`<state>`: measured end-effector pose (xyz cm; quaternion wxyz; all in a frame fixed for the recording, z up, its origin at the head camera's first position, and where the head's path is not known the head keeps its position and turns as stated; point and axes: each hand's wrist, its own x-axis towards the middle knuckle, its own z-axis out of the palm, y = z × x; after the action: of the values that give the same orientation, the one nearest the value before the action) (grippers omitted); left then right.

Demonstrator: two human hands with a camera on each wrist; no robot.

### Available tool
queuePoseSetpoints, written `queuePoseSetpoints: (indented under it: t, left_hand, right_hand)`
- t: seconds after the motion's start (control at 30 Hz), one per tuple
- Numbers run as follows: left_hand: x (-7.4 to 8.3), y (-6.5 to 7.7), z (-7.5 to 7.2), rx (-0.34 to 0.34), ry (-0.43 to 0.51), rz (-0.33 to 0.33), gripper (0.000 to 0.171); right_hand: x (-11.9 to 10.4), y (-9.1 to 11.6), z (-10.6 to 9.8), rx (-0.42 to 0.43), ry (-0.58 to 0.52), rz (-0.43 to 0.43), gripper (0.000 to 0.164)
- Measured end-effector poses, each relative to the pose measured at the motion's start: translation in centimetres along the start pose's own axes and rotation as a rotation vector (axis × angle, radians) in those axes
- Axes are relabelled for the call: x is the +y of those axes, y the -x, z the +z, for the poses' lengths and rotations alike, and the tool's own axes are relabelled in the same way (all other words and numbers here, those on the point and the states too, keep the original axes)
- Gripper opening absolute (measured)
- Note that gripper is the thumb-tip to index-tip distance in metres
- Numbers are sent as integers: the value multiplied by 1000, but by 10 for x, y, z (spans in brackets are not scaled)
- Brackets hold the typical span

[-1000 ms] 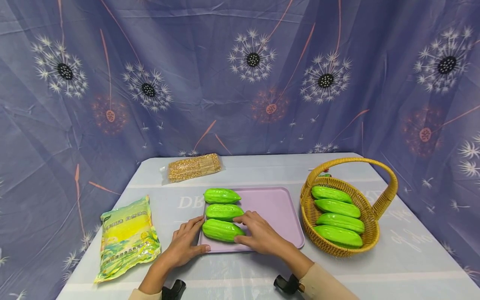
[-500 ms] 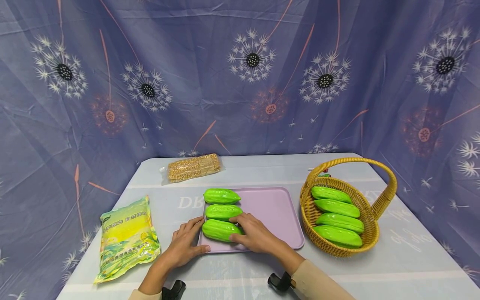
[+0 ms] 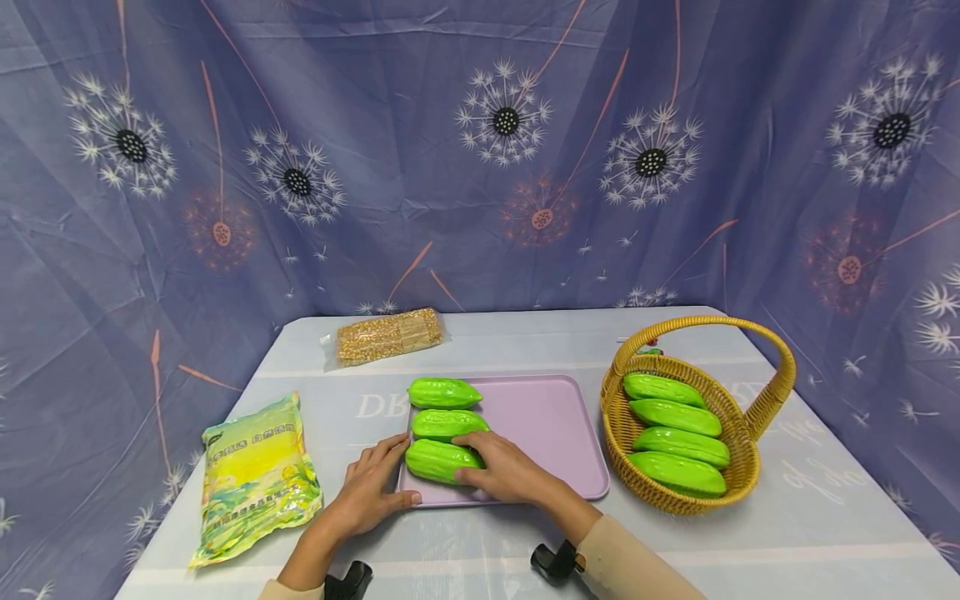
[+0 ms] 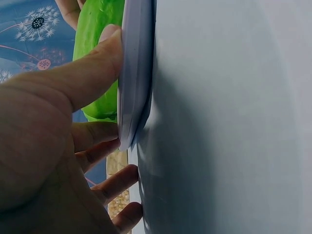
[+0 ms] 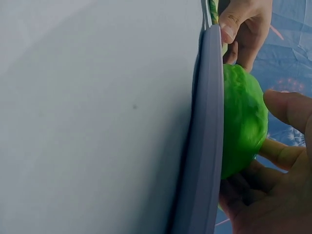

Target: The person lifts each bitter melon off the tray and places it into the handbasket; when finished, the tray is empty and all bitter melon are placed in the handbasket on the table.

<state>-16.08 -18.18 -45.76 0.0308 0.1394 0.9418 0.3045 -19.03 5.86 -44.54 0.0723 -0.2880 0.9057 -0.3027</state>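
Observation:
Three glossy green bitter melons lie crosswise in a row on the left part of a mauve tray (image 3: 540, 429). My right hand (image 3: 510, 468) holds the right end of the nearest bitter melon (image 3: 435, 461), thumb on the near side and fingers over the far side. In the right wrist view, that bitter melon (image 5: 241, 122) sits between thumb and fingers. Beyond it lie the middle bitter melon (image 3: 442, 423) and the far bitter melon (image 3: 442, 393). My left hand (image 3: 370, 493) rests at the tray's near left corner, fingers extended along its left edge and thumb touching the front rim.
A wicker basket (image 3: 617, 454) with a tall handle stands right of the tray and holds several more bitter melons. A yellow-green printed bag (image 3: 258, 479) lies at the left. Behind the tray lies a clear pack of corn-coloured kernels (image 3: 388, 336). A patterned curtain (image 3: 405, 167) encloses the table.
My right hand has slid a little left, further over the end of the nearest bitter melon. The left hand, the tray and the bitter melons stay in place.

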Motion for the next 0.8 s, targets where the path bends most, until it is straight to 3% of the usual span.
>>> queuePoseSetpoints:
  t: [0.47,0.8]
  left_hand:
    - [-1,0,1,-7,10,1,84]
    - [-1,0,0,-3,0,1,84]
  right_hand:
    - [5,-1,2,-45,-78,-8,45]
    - [3,7,-8,-13,-114,-31,48]
